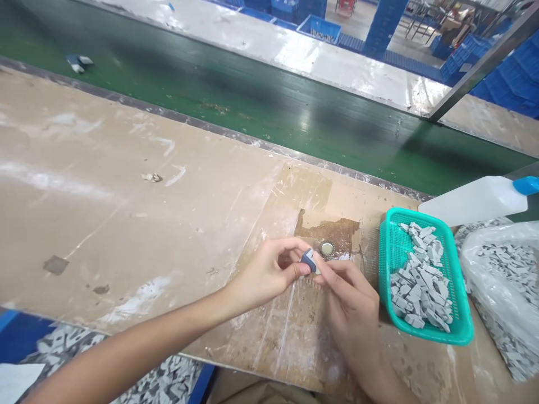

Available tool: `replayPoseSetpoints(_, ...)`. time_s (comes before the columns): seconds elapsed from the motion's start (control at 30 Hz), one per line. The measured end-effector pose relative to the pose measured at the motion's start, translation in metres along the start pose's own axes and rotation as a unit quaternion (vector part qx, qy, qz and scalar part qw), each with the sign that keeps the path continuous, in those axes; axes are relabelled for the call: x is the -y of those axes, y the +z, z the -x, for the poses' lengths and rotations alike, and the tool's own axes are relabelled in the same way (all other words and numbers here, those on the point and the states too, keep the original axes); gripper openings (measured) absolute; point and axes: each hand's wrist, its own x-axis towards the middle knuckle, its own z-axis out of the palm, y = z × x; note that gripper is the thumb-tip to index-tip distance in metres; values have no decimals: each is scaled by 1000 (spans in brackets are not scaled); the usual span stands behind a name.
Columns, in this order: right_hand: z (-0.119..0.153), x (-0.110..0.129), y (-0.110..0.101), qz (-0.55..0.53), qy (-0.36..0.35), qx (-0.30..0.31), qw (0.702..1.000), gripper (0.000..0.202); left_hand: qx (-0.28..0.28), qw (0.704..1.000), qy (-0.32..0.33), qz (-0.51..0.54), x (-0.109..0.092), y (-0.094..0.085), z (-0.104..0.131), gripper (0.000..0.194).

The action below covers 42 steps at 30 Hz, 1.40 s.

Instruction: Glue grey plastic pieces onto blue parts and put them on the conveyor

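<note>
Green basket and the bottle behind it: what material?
Basket: looks like molded plastic, semi-gloss; perforated walls and smooth rounded rim suggest it. Bottle: probably translucent plastic, smooth, milky white body; its blue cap looks like opaque plastic, though blur hides its finish.

On my feed I count two hands, one left hand point(267, 266) and one right hand point(351, 289), one dark blue piece point(309, 260), one teal basket point(462, 335), one bottle point(474, 199), one plastic bag point(520, 231), one round disc point(327, 249), and grey pieces point(425, 286) too many to number.
</note>
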Motion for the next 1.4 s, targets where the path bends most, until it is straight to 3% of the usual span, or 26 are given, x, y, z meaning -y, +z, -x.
replayPoseSetpoints(0.07,-3,-1,-6,9,7,2,1000,46,29,989,-31,139,2,-7,-3,27)
replayPoseSetpoints(0.13,-4,-3,-12,24,14,-20,999,45,54,967,-55,243,2,-15,-6,26)
replayPoseSetpoints(0.23,-3,-8,-21,46,36,-61,996,41,66,938,-84,329,3,-26,-8,15)
replayPoseSetpoints(0.33,-3,-11,-25,45,71,-95,992,39,66,917,-107,378,6,-32,-8,18)
replayPoseSetpoints(0.5,-6,3,-36,18,95,-142,985,32,70,909,-126,390,15,-36,-11,19)
replayPoseSetpoints(0.63,-15,14,-68,37,147,-188,970,27,110,911,-119,378,14,-35,-14,21)
replayPoseSetpoints(0.73,-26,-6,-97,68,178,-202,961,31,104,918,-106,368,5,-33,-15,25)
replayPoseSetpoints(0.9,-38,-66,-124,154,167,-240,944,39,-16,950,-87,299,-3,-34,-19,48)
replayPoseSetpoints(1.0,-39,-83,-126,134,183,-185,956,36,-88,968,-64,225,0,-34,-28,40)
replayPoseSetpoints(1.1,-37,-83,-127,138,178,-123,966,35,-143,975,-47,163,-3,-29,-38,30)
replayPoseSetpoints(1.2,-34,-78,-135,192,200,-11,961,48,-186,969,-104,129,-21,-24,-46,10)
replayPoseSetpoints(1.27,-30,-76,-142,227,219,64,947,50,-217,958,-142,124,-38,-23,-54,15)
replayPoseSetpoints(1.4,-21,-74,-149,248,225,149,930,43,-236,960,-114,97,-64,-32,-89,18)
